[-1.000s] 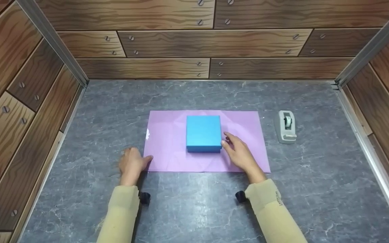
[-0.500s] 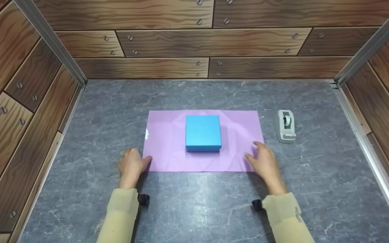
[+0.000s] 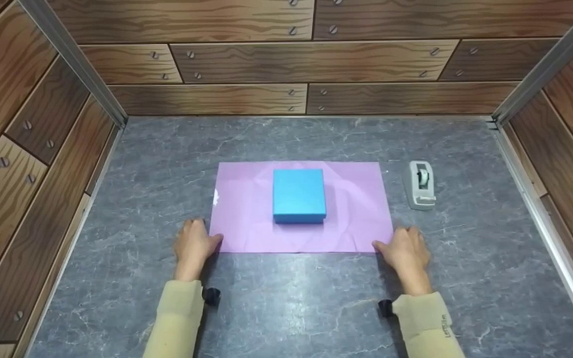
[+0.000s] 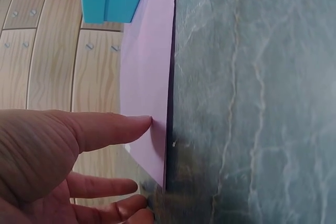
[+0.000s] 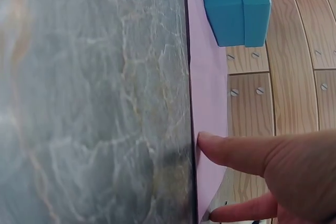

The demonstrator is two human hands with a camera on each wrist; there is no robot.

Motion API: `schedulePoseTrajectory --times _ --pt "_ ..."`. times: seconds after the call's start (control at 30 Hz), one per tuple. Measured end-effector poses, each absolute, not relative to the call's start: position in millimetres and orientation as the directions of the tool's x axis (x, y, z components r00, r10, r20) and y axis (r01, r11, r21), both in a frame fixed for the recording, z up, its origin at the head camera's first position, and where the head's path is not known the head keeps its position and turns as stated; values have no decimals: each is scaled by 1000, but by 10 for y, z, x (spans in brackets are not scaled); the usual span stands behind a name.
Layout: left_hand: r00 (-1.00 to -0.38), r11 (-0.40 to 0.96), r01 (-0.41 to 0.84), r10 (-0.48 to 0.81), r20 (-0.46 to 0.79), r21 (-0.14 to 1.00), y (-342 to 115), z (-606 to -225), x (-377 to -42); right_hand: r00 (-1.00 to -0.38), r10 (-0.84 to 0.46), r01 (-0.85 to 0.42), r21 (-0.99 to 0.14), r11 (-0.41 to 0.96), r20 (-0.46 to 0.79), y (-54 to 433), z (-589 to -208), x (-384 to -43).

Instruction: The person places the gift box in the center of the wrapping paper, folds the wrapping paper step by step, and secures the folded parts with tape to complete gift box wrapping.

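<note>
A blue lidded box (image 3: 299, 195) sits near the middle of a purple sheet of paper (image 3: 246, 219) lying flat on the table. At the sheet's near left corner is my left hand (image 3: 194, 243); its thumb (image 4: 139, 126) rests on the paper while the other fingers lie loosely beyond the left edge. My right hand (image 3: 407, 253) is at the near right corner, thumb tip (image 5: 207, 139) on the paper close to the front edge. One finger of that hand reaches to the corner in the right wrist view. Neither hand touches the box.
A grey tape dispenser (image 3: 421, 185) with a roll of tape stands right of the sheet. The grey marbled table (image 3: 286, 308) is bounded by wood-patterned walls (image 3: 246, 62) at the back and both sides. A small white torn patch (image 3: 216, 197) marks the sheet's left edge.
My right hand has moved from beside the box, right and toward me, to the sheet's near right corner. The left hand, paper and box have stayed in place.
</note>
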State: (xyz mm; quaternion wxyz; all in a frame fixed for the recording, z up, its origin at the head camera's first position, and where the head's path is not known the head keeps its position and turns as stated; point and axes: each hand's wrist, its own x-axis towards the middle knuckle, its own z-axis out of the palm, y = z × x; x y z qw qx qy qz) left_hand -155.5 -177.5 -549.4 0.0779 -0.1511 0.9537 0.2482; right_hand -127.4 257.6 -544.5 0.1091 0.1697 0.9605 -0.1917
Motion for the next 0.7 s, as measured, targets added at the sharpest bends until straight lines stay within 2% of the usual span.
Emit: schedulePoseTrajectory --times 0.37,0.7 --pt "-965 844 -262 -222 -138 468 -1687 -5430 -1519 -937 266 327 -298 897 -226 2511 -5473 -1224" --pt "-989 836 -134 -150 -13 533 -1511 -5398 -1515 -952 262 301 -326 896 -159 2487 -5502 -1199"
